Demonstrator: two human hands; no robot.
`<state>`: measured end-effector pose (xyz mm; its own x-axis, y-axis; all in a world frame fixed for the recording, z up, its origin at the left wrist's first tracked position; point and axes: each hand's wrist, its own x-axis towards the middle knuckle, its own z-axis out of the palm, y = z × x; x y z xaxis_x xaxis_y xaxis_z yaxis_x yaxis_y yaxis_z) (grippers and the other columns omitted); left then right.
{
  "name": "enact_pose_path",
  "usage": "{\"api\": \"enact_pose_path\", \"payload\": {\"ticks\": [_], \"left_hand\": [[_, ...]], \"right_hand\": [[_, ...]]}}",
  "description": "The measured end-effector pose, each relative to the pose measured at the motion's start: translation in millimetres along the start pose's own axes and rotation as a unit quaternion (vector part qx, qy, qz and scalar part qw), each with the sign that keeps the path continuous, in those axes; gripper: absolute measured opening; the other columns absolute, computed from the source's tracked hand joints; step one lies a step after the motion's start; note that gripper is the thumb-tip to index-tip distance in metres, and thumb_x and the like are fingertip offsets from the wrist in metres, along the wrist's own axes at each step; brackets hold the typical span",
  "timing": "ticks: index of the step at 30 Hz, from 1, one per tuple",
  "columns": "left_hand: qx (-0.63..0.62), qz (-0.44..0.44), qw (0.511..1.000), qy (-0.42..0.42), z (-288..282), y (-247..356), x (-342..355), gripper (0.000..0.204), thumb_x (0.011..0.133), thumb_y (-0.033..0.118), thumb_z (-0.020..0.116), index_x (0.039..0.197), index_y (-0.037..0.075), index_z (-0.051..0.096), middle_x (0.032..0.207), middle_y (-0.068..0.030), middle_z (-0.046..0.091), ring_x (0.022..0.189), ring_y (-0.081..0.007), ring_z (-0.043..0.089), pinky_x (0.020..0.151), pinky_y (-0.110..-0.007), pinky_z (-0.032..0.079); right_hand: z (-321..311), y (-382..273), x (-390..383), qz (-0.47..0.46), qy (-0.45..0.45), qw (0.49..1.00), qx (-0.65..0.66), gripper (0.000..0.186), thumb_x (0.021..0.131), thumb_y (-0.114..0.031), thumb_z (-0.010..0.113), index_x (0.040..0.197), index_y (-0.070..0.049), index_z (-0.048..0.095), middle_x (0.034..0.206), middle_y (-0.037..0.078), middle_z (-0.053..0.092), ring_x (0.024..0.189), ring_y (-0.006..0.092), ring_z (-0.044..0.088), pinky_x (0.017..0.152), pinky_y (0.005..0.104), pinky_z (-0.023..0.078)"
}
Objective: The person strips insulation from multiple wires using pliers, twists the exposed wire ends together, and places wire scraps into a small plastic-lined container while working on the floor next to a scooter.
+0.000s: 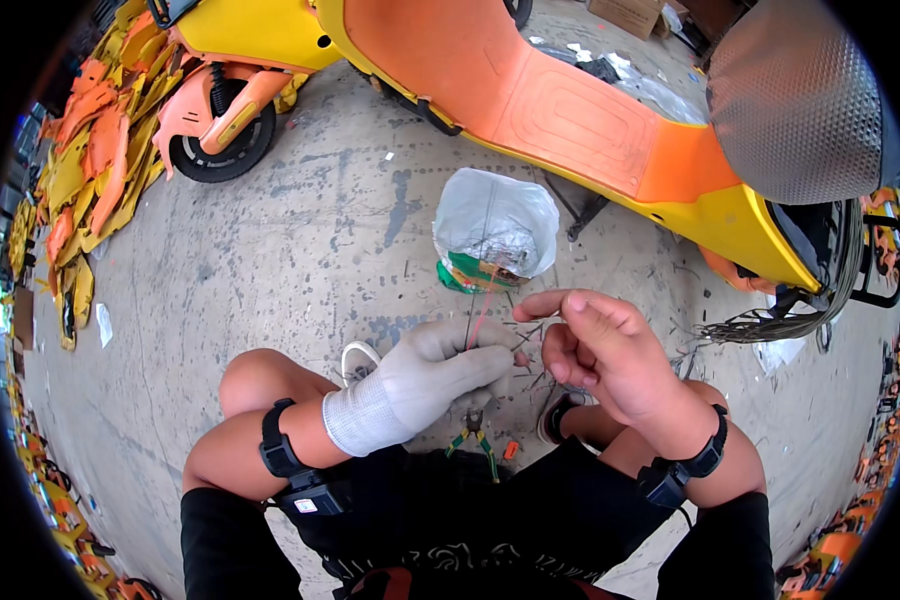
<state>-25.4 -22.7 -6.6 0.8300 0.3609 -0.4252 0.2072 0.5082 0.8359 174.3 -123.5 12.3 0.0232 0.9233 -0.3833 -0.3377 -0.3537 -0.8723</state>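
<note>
— What have the hands got?

— My left hand (440, 375), in a grey work glove, is closed around a thin pinkish wire (480, 318) that runs up toward the bag. My right hand (595, 350) is bare, fingers curled, thumb and forefinger pinched shut on the same strand just beside the glove. Both hover over the floor between my knees.

— What's under them?

— Green-handled pliers (473, 432) lie on the concrete floor (300, 240), not held. Short wire offcuts (530, 335) are scattered round them, and a white loop of cable (355, 355) sits by my left knee.

— And further out?

— A clear plastic bag (497, 225) with a green base stands just ahead. Beyond it is a yellow and orange scooter (570, 110), with a bundle of grey cables (770, 320) hanging from its rear. Yellow and orange body panels (95, 160) are stacked at the left.

— How far along?

— Midway, I'd judge: the offcuts suggest some strands are finished, this one is in hand, and the hanging bundle looks untouched.
</note>
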Motion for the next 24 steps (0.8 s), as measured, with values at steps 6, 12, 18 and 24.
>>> {"api": "enact_pose_path", "payload": {"ticks": [6,12,18,24], "left_hand": [[0.058,0.047,0.997,-0.011,1.7,-2.2,0.5,0.026,0.097,0.015,0.054,0.11,-0.003,0.068,0.095,-0.004,0.068,0.087,-0.0089,0.06,0.081,-0.024,0.048],[0.043,-0.01,0.999,0.005,5.6,3.6,2.0,0.024,0.096,0.016,0.058,0.107,-0.002,0.068,0.091,-0.0021,0.067,0.084,-0.0067,0.058,0.075,-0.023,0.047],[-0.012,-0.008,1.0,0.026,8.7,-5.0,3.7,0.02,0.093,0.014,0.061,0.103,-0.002,0.068,0.088,-0.0023,0.066,0.078,-0.0067,0.058,0.071,-0.022,0.046],[-0.021,-0.043,0.998,0.028,6.8,-2.4,5.4,0.019,0.093,0.012,0.061,0.102,-0.003,0.067,0.087,-0.0048,0.068,0.082,-0.0097,0.062,0.074,-0.024,0.049]], "right_hand": [[-0.4,2.8,-0.4,-0.038,-0.007,0.998,-0.055,0.033,0.104,-0.024,0.051,0.114,0.002,0.068,0.091,0.005,0.065,0.064,0.0066,0.051,0.06,0.0212,0.041],[4.4,4.7,-0.2,-0.074,-0.029,0.993,-0.084,0.026,0.102,-0.016,0.054,0.111,0.003,0.068,0.113,0.008,0.065,0.069,0.0076,0.056,0.065,0.0217,0.048],[10.6,3.9,-1.8,-0.126,-0.01,0.974,-0.188,0.023,0.102,-0.012,0.054,0.111,0.002,0.069,0.114,0.008,0.065,0.071,0.0079,0.056,0.066,0.0214,0.049],[10.2,4.6,-1.5,-0.11,-0.015,0.981,-0.158,0.024,0.102,-0.011,0.053,0.112,0.003,0.069,0.116,0.009,0.064,0.073,0.0086,0.056,0.066,0.0218,0.049]]}}
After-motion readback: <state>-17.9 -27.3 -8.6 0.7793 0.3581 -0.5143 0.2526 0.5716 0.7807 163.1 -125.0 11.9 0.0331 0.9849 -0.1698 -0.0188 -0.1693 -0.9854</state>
